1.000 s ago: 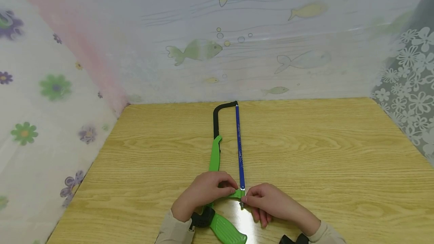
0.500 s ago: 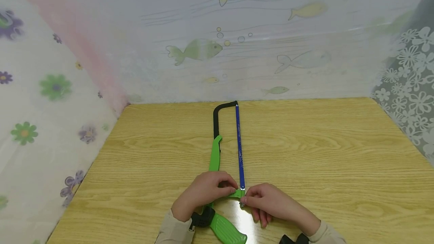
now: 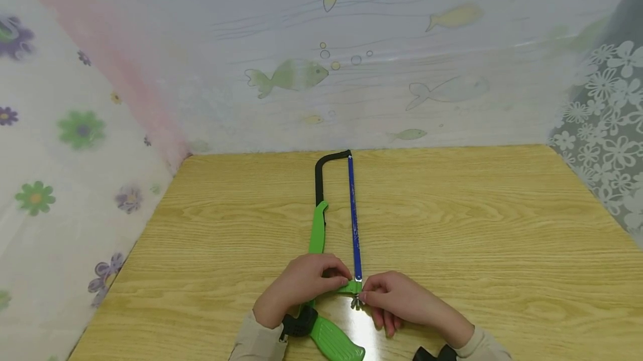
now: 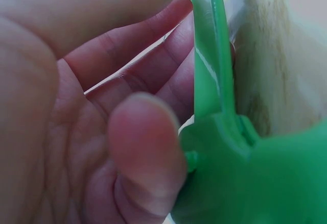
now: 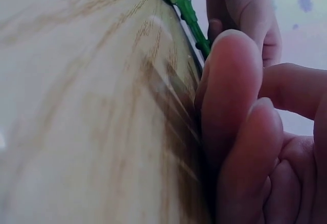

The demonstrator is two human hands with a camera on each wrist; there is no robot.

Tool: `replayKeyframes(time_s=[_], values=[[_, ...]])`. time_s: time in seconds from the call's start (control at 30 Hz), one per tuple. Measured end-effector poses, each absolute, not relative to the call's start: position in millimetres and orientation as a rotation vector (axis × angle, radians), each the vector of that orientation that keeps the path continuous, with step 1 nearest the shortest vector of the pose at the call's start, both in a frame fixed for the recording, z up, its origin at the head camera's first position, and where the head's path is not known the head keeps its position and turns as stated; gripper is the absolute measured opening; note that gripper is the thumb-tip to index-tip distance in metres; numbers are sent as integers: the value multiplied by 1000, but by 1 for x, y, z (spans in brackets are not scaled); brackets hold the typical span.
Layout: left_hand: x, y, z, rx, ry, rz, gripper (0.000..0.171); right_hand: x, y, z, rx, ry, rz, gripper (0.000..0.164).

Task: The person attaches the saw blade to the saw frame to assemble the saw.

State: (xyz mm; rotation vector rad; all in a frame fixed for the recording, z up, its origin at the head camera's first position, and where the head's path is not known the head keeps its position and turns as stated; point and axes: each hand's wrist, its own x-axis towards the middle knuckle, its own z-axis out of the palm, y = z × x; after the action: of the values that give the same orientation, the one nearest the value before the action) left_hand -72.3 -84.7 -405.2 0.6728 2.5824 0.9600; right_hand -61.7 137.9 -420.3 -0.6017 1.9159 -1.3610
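Hacksaw (image 3: 317, 232), clamped in left hand (image 3: 310, 280), tip near far edge of table (image 3: 477, 227); right hand (image 3: 397, 298) at wing nut (image 3: 356, 303), grip unclear.

- Saw handle (image 3: 335, 339): glossy, smooth, plastic-looking, ridged grip.
- Saw blade (image 3: 354, 221): painted-looking metal.
- Wing nut (image 3: 356, 304): shiny bare metal.
- Tabletop (image 3: 452, 210): glossy wood grain.
- Sleeves (image 3: 258, 342): matt cloth.

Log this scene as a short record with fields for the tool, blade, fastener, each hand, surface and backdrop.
Tool: hacksaw, green and black, lying on its side
Blade: blue blade, spanning the frame's two ends
Fastener: wing nut at the near end
Left hand: holds the frame's green near arm
Right hand: fingertips at the wing nut; whether they pinch it is unclear
Surface: wood-grain table
Backdrop: fish-print sheeting, flower prints at the sides
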Motion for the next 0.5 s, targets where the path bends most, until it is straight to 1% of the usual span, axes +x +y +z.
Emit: replayKeyframes(time_s=[0.5], values=[[-72,-85,-404,678,2577,974,12,-61,137,-421,-585,1938,-1370,28]])
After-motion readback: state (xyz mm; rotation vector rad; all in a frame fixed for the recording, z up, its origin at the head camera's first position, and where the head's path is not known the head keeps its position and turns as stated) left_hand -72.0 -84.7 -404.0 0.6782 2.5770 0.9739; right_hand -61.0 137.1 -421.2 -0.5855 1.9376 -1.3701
